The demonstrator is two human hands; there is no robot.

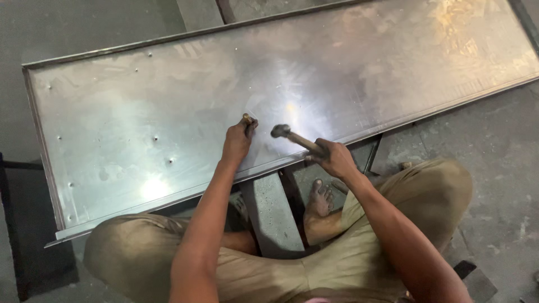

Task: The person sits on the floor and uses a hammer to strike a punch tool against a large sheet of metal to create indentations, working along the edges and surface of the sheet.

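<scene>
Your left hand [237, 141] is pinching a small punch [247, 119] upright against the metal sheet [168, 101], near its front edge. Your right hand [336, 158] is gripping a hammer [292, 136] by its wooden handle, its head hovering just beside the punch.

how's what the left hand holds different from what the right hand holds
The left hand pinches a short punch standing tip-down on the metal sheet; the right hand grips a hammer raised clear of it. The punch is stubby with no handle, while the hammer has a long wooden handle and a dark head. Both are hand tools, held over the same spot.
</scene>
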